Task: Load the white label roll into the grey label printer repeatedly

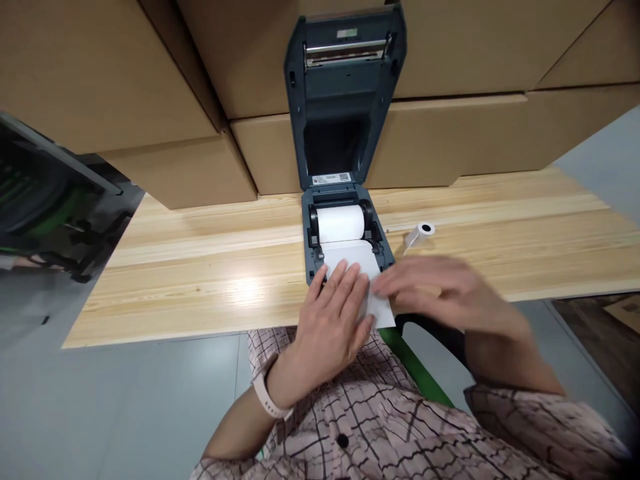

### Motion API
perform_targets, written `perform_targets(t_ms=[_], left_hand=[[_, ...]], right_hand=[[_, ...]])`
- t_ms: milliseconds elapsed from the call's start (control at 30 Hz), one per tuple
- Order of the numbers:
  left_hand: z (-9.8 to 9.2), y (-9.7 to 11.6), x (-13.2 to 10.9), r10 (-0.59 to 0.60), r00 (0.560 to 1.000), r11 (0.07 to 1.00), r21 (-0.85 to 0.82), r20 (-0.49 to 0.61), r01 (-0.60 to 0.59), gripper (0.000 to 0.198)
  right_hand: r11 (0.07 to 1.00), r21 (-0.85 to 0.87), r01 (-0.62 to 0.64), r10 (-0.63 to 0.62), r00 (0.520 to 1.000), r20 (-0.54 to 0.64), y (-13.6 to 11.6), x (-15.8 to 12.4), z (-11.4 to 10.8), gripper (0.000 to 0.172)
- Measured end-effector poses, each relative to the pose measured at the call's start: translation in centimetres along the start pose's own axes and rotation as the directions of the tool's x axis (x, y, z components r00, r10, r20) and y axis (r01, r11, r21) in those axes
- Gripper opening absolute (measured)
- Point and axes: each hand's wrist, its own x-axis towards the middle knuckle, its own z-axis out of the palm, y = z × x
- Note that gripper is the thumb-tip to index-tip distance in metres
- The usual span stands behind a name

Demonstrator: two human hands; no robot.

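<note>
A dark grey label printer (311, 261) stands on the table with its lid (320, 100) raised. Inside sits a white label roll (341, 223) between black holders. From it a strip of white label paper (383, 308) runs forward over the printer's front edge. My left hand (337, 307) lies flat on this strip, fingers stretched towards the roll. At the strip's right edge is my right hand (435, 290), blurred by motion, its fingertips near or touching the paper; its grip cannot be made out. A small white paper roll (420, 232) lies right of the printer.
Large cardboard boxes (450, 140) are stacked along the back of the wooden table (200, 267), behind the lid. The table's front edge runs close to my body. A green chair part (415, 367) shows below it. Dark equipment (45, 193) stands on the left.
</note>
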Motion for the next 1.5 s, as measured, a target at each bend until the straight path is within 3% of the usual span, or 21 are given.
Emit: perform_targets(t_ms=[67, 133, 200, 267, 300, 367, 433, 533, 633, 700, 833, 933, 1067, 1133, 1233, 1367, 1500], left_hand=[[0.4, 1.4, -1.3, 0.004, 0.999, 0.999, 0.038, -0.042, -0.003, 0.048], [1.1, 2.0, -2.3, 0.015, 0.998, 0.998, 0.058, -0.068, -0.011, 0.044], [2.0, 2.0, -2.9, 0.026, 0.994, 0.998, 0.063, -0.105, -0.019, 0.043], [3.0, 1.6, -3.1, 0.027, 0.982, 0.999, 0.042, -0.187, -0.019, 0.043], [3.5, 1.3, -3.1, 0.024, 0.97, 1.0, 0.025, -0.242, -0.018, 0.043], [4.3, 1.0, -2.9, 0.014, 0.942, 1.0, -0.005, -0.334, -0.017, 0.045], [4.9, 0.8, -2.8, 0.002, 0.928, 1.0, -0.007, -0.374, -0.005, 0.051], [5.4, 0.8, -2.9, 0.002, 0.938, 0.999, 0.042, -0.348, 0.014, 0.055], [5.4, 0.9, -2.9, 0.004, 0.946, 0.997, 0.069, -0.324, 0.019, 0.049], [5.3, 0.9, -2.9, 0.003, 0.934, 0.999, 0.041, -0.358, 0.013, 0.04], [4.8, 0.7, -3.0, 0.036, 0.889, 0.998, -0.021, -0.456, -0.051, 0.028], [5.0, 0.7, -3.4, 0.057, 0.85, 0.998, 0.052, -0.523, -0.035, 0.03], [5.8, 0.5, -3.7, 0.089, 0.754, 0.989, 0.147, -0.65, 0.01, 0.034], [5.9, -0.1, -3.3, 0.085, 0.736, 0.99, 0.143, -0.672, 0.017, 0.048], [5.2, -1.6, -2.0, 0.074, 0.777, 0.995, 0.098, -0.625, -0.016, 0.077], [3.4, -3.5, -0.4, 0.096, 0.868, 0.992, -0.023, -0.488, -0.123, 0.066], [2.9, -3.5, 0.0, 0.04, 0.868, 0.988, -0.111, -0.495, -0.109, 0.062]], right_hand=[[0.999, -0.013, -0.037, 0.033, 0.972, -0.232, 2.5, 2.6, -2.4, 0.017], [0.99, -0.133, -0.056, -0.01, 0.891, -0.454, 5.6, 6.5, -4.6, 0.027], [0.982, -0.125, -0.141, 0.063, 0.873, -0.483, 8.6, 11.3, -6.3, 0.032], [0.97, 0.014, -0.243, 0.216, 0.833, -0.509, 11.1, 16.0, -7.6, 0.052], [0.946, 0.132, -0.296, 0.323, 0.823, -0.467, 12.1, 18.0, -7.9, 0.066], [0.893, 0.317, -0.321, 0.433, 0.804, -0.407, 13.3, 20.9, -8.2, 0.067], [0.878, 0.365, -0.311, 0.451, 0.794, -0.408, 13.8, 22.0, -7.9, 0.075], [0.927, 0.28, -0.248, 0.358, 0.805, -0.473, 13.4, 20.5, -7.3, 0.074], [0.988, 0.135, 0.07, 0.002, 0.88, -0.474, 11.4, 16.3, -6.4, 0.05], [0.959, 0.047, 0.279, -0.235, 0.879, -0.415, 8.9, 12.6, -5.1, 0.046], [0.98, -0.125, 0.153, -0.188, 0.915, -0.356, 4.0, 4.9, -0.7, 0.042], [0.962, -0.257, 0.094, -0.185, 0.915, -0.358, 2.7, 0.8, 2.7, 0.047], [0.95, -0.307, 0.051, -0.186, 0.885, -0.428, 3.0, -1.5, 5.9, 0.051], [0.951, -0.308, 0.042, -0.191, 0.859, -0.474, 3.2, -1.8, 6.9, 0.05], [0.957, -0.29, 0.02, -0.171, 0.846, -0.506, 3.2, -2.1, 7.7, 0.05], [0.965, -0.261, -0.016, -0.129, 0.84, -0.527, 2.9, -2.3, 8.1, 0.051], [0.974, -0.21, -0.089, -0.043, 0.833, -0.552, 2.8, -2.4, 8.7, 0.052]])
